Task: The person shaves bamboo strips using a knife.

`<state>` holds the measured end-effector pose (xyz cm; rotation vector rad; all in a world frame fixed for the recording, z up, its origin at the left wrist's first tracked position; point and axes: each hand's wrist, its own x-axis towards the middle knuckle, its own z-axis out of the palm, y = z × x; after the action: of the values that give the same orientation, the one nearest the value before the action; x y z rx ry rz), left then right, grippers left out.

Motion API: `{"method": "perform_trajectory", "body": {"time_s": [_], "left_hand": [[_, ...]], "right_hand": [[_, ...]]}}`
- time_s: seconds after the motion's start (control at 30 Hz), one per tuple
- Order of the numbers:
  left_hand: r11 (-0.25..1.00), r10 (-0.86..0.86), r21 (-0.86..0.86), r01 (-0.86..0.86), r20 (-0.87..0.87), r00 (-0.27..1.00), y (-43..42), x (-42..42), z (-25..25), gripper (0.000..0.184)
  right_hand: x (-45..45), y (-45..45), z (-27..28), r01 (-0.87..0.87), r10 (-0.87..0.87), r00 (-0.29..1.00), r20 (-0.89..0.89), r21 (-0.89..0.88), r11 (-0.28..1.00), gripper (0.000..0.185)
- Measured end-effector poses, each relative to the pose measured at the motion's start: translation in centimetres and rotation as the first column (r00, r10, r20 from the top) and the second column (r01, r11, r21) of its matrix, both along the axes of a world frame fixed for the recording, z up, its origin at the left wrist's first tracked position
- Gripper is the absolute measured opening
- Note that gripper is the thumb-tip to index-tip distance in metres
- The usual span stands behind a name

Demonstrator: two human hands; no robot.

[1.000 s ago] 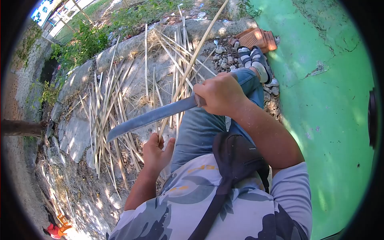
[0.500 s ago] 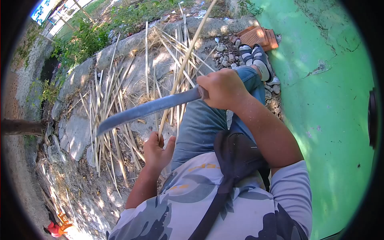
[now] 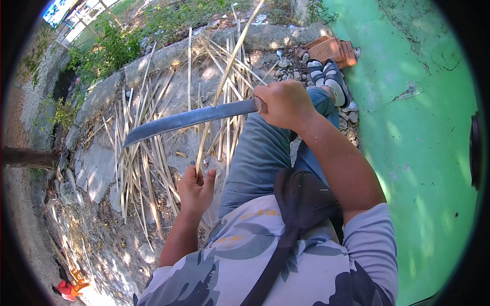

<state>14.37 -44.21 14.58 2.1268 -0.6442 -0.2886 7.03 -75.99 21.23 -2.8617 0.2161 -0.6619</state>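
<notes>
Shirt and strap: a grey-and-white leaf-patterned T-shirt (image 3: 250, 247) filled the near edge, crossed by a dark strap (image 3: 272, 270).
Hands: they were apart, each closed on its own thing.
Left hand: the left hand (image 3: 196, 193) pinched the near end of a long pale split-cane strip (image 3: 238, 48), thumb held out to one side, just beside the knee of the jeans (image 3: 258, 163).
Right hand: the right hand (image 3: 287, 103) was wrapped around the machete's handle (image 3: 261, 104), above the jeans and farther out than the left hand.
Machete: its blade (image 3: 189, 119) reached leftward, tip well out to the side, and crossed in front of the held strip; whether metal touched cane could not be told.
Strip: it slanted up from the left hand, passed behind the blade and ran out to the top edge of view.
Room for moving: a gap separated the blade's lower edge from the left hand; rightward, a green painted surface (image 3: 418, 153) stood beside the right arm.
Ground: a loose heap of strips (image 3: 153, 204) lay left, under the blade's tip, and a second bundle (image 3: 220, 145) lay beyond the left hand, with stony ground between.
Feet: strapped sandals (image 3: 334, 79) rested near ridged clay tiles (image 3: 326, 49).
Far edge: a rough raised kerb (image 3: 109, 97) bounded the ground, with a leafy shrub (image 3: 115, 51) beyond.
</notes>
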Motion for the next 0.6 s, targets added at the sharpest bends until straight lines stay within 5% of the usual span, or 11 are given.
{"method": "perform_trajectory", "body": {"time_s": [0.17,0.27,0.37,0.6], "left_hand": [[0.996,-0.072,-0.046,0.073,0.035,0.997,0.7,0.2,-1.7,0.042],[0.995,-0.08,-0.053,0.084,0.065,0.995,0.4,0.0,-1.4,0.042],[0.997,-0.053,-0.057,0.056,0.054,0.997,1.2,0.6,-1.6,0.042],[0.997,-0.078,0.011,0.077,0.032,0.996,1.2,0.0,-1.5,0.042]], "right_hand": [[-0.5,2.4,0.0,-0.156,0.156,0.988,-0.014,0.002,0.988,0.013],[0.1,2.4,0.0,-0.173,0.171,0.985,-0.03,-0.058,0.983,0.014],[0.7,0.0,-0.6,-0.002,-0.002,0.998,0.058,0.056,0.998,0.015],[-0.5,2.7,0.5,-0.135,0.132,0.991,-0.036,-0.081,0.988,0.01]]}}
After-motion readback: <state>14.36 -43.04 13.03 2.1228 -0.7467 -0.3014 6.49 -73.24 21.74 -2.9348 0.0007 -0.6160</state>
